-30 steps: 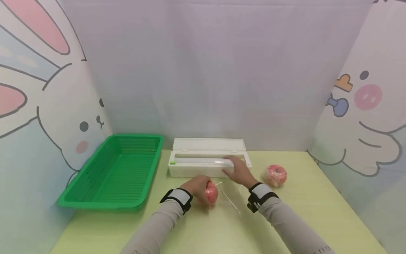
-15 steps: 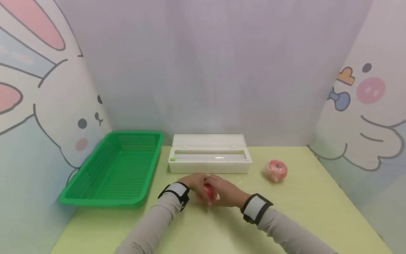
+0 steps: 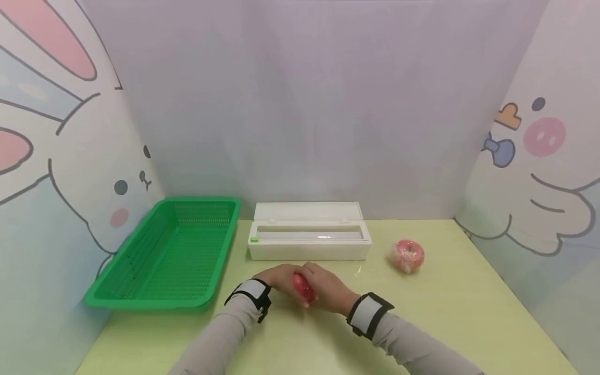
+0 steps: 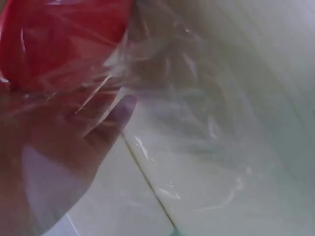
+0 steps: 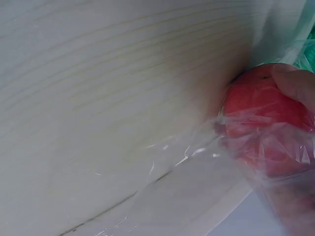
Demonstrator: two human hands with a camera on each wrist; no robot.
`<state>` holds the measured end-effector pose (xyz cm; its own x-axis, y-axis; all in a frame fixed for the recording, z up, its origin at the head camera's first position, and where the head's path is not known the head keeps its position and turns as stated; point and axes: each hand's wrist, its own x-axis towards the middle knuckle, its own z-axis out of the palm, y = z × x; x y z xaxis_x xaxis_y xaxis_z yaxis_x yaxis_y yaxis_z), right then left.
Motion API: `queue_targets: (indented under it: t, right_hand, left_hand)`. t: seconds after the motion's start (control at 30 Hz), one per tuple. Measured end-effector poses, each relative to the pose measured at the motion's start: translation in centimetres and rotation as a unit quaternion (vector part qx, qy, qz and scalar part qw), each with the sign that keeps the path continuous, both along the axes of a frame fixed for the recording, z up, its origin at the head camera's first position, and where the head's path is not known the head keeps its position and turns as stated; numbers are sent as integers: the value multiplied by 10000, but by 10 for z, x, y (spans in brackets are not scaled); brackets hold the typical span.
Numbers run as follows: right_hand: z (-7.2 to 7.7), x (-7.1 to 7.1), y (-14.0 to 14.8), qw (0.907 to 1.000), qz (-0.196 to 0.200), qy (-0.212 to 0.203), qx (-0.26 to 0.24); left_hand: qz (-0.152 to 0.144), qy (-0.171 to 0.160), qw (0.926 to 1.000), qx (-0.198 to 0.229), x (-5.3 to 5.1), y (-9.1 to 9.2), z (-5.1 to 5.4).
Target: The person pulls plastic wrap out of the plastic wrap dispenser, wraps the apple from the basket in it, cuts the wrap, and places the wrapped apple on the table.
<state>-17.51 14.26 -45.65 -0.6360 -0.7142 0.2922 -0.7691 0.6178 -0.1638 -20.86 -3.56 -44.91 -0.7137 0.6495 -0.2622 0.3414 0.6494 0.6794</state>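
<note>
A red apple (image 3: 303, 288) with clear plastic film about it is held between both hands, low in front of the white box. My left hand (image 3: 280, 278) grips the apple from the left. From the other side my right hand (image 3: 328, 287) holds it, the two hands meeting over its top. The right wrist view shows the apple (image 5: 266, 123) with a thumb pressed on it and crinkled cling film (image 5: 280, 142) over its lower part. In the left wrist view, loose film (image 4: 197, 98) spreads beside the apple (image 4: 64, 39). Most fingertips are hidden.
Behind the hands stands a white cling film dispenser (image 3: 309, 252), its lid raised and a roll inside. A green plastic basket (image 3: 217, 260) is at the left. A film-wrapped apple (image 3: 408, 255) sits on the yellow table (image 3: 450, 312) to the right.
My right hand has come down from the dispenser to the apple and now holds it with the left. The apple has turned and shifted slightly left.
</note>
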Motion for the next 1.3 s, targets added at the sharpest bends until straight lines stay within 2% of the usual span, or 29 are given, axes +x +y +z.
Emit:
queue_targets:
  t: [0.1,0.27,0.33,0.43,0.53,0.63,0.73,0.83,0.9,1.0,1.1,1.2,1.3]
  right_hand:
    - [2,0,1,9990,-225,-340,-174]
    - [6,-4,5,9944,-465,-883,-339]
    - [7,-7,6,9921,-501,-1079,-402]
    - [9,-12,9,9894,-512,-1270,-493]
    - [9,-18,11,9878,-410,-1392,-563]
    - [10,-23,13,9845,-315,-1610,-625]
    - [12,-26,16,9799,-212,-1853,-707]
    - [13,-29,19,9742,-73,-2101,-815]
    - [13,-31,21,9693,40,-2285,-905]
    - [9,-33,25,9598,186,-2600,-1042]
    - [5,-35,29,9523,248,-2818,-1141]
    - [3,-35,31,9482,275,-2930,-1197]
    - [2,-35,34,9441,321,-3052,-1202]
  left_hand:
    - [112,44,9999,45,2,-7,0]
    - [721,309,9968,-138,8,-17,9]
    - [834,489,9953,-88,11,-19,12]
    - [805,843,9932,75,15,-18,13]
    - [720,1410,9874,29,21,-15,12]
    - [655,2100,9753,-208,28,-11,10]
    - [554,2842,9565,-361,36,-6,10]
    - [411,3531,9337,-416,42,-2,10]
    - [257,3890,9199,-423,46,0,9]
    - [26,4203,9061,-491,50,3,5]
    - [-147,4373,8976,-537,52,6,1]
    - [-201,4445,8937,-578,52,9,-2]
    - [-168,4326,8991,-644,53,12,-3]
